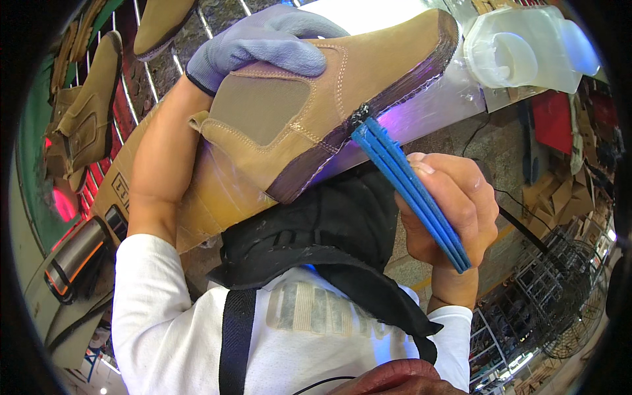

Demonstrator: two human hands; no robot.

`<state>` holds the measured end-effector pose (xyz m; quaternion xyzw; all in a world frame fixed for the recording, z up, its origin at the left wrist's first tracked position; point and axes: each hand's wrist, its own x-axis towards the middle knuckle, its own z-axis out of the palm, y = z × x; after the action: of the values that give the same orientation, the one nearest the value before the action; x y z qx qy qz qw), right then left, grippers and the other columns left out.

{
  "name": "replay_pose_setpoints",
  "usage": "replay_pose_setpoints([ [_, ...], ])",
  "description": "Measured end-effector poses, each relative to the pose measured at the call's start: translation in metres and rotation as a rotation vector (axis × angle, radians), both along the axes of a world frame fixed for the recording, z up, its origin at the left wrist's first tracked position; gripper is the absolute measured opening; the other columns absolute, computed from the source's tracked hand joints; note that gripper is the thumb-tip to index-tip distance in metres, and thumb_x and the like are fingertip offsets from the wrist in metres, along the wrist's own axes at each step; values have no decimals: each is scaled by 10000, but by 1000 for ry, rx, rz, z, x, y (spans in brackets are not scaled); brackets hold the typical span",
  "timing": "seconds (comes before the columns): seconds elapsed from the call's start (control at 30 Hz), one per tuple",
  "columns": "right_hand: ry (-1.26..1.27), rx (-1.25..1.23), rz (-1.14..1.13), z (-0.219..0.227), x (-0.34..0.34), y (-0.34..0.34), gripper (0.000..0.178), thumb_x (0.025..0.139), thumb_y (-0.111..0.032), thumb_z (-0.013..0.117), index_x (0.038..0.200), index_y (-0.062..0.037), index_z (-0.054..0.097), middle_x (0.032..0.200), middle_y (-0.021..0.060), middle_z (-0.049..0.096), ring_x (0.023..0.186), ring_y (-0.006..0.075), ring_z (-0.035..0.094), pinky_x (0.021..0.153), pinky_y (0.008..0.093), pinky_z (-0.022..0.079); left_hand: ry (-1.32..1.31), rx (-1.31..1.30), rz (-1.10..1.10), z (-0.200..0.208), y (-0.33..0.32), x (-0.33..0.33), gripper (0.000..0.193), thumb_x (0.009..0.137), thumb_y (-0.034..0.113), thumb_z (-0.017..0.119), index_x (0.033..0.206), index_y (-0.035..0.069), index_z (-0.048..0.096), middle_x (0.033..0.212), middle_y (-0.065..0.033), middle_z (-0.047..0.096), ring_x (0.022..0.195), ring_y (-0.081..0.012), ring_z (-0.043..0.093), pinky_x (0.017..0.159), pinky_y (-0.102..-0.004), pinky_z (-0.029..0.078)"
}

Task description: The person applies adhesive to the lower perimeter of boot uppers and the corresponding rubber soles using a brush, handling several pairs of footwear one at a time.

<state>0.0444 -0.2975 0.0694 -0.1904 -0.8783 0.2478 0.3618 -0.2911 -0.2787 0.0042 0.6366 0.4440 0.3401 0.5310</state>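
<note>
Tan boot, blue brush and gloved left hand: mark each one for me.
tan boot (368, 62), head view, on the suede side of the upper.
blue brush (411, 191), head view, mid handle.
left hand (263, 43), head view, on the grey glove's back.

White long sleeves, grey glove (263, 43) (left grip), black apron

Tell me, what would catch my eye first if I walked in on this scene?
Most striking is the tan suede ankle boot at the centre, held on its side by the left hand in a grey glove. Just below it, the bare right hand grips a bright blue brush whose dark bristles touch the edge of the boot's brown sole. More tan boots stand on a rack at far left.
</note>
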Motion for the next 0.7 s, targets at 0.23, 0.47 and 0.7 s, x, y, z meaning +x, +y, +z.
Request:
replay_pose_setpoints([
  [0.23, -36, -109, 37, 6, -7, -17, 321, 807, -42, 791, 1107, -43, 679, 958, 151, 725, 809, 291, 734, 683, 352, 587, -126, -26, -45, 3, 1, 11, 578, 864, 367, 709, 1258, -54, 674, 1177, -163, 707, 1118, -250, 660, 1011, -366, 480],
  [0.47, 533, -709, -16, -18, 0, 2, 229, 872, -26, 751, 1064, 85, 694, 986, 148, 731, 885, 231, 704, 781, 368, 570, -119, -101, 146, 0, -3, 10, 741, 817, 426, 679, 1337, -98, 608, 1251, -161, 680, 1148, -233, 647, 1035, -333, 473],
  [0.7, 514, -325, -57, -47, 3, -3, 261, 853, -9, 766, 1103, 33, 704, 1046, 165, 735, 951, 284, 699, 885, 391, 539, -347, -116, 230, 28, -6, 29, 659, 865, 323, 669, 1382, -76, 581, 1298, -164, 667, 1184, -230, 648, 1067, -334, 472],
])
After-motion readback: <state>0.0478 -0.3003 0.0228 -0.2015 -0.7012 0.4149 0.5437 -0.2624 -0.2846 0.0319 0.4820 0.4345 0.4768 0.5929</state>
